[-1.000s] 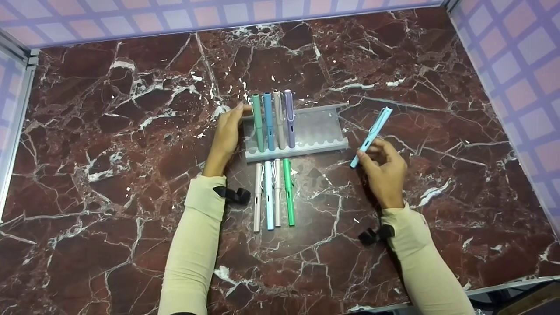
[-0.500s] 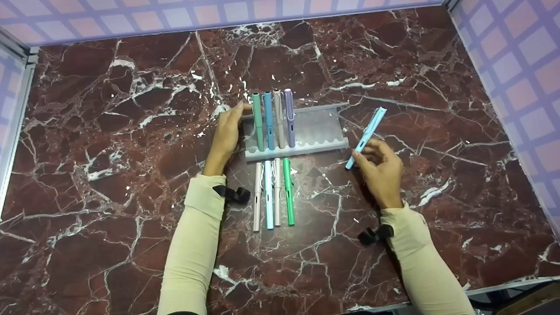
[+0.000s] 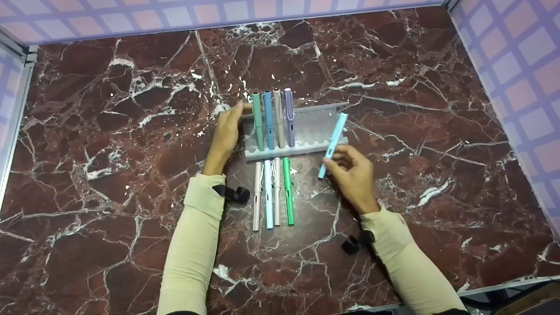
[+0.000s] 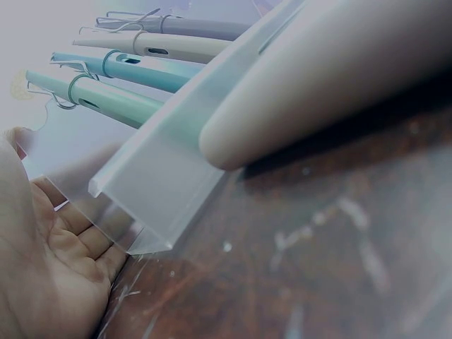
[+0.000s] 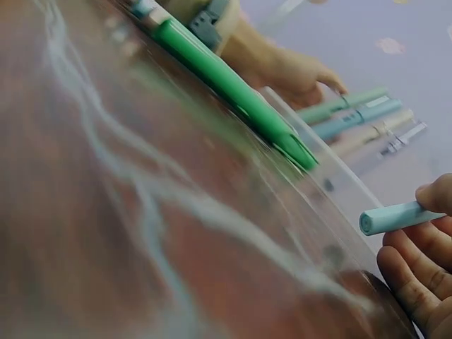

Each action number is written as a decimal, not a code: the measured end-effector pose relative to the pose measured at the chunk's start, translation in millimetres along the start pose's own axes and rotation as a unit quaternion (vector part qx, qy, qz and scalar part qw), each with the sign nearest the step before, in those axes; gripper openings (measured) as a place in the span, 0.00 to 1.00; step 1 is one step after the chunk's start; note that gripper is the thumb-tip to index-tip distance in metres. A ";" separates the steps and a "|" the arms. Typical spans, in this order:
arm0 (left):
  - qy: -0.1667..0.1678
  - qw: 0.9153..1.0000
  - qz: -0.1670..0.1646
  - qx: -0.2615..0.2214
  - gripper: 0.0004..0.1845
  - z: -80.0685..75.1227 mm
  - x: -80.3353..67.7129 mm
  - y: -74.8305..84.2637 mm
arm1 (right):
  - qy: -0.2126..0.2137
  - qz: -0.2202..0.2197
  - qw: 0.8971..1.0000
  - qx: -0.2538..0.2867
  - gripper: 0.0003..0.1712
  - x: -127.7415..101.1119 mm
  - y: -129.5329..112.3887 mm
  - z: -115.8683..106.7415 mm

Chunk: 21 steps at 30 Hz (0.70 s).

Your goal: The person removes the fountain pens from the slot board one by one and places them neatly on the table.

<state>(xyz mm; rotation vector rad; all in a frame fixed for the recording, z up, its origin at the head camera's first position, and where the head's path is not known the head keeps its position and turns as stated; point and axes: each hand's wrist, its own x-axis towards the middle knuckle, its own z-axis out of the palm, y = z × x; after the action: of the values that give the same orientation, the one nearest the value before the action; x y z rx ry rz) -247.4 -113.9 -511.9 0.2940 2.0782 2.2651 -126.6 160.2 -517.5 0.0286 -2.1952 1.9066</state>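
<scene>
Pale blue plastic pen [image 3: 332, 144], pinched near its lower end by the right hand [image 3: 352, 175], hangs tilted over the right end of the clear acrylic grooved pen rack [image 3: 315, 127]. The left hand [image 3: 225, 135] rests flat-fingered against the rack's left edge, holding nothing. So low a grip could let the pen swing, miss a groove, or knock the four racked pens [image 3: 273, 118].

Red marble tabletop [image 3: 109, 144]; checkered, seemingly fabric, walls [image 3: 516, 57].
</scene>
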 end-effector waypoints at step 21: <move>0.011 0.999 -0.001 0.030 0.25 0.6 0.1 0.8 | -0.047 0.001 0.999 0.006 0.12 -1.1 -7.1 44.5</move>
<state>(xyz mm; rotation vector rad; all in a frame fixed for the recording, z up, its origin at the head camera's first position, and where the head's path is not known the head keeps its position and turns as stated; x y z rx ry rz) -247.3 -113.4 -511.1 0.2702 2.1596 2.2183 -131.6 115.4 -516.4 0.1196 -2.2436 1.9572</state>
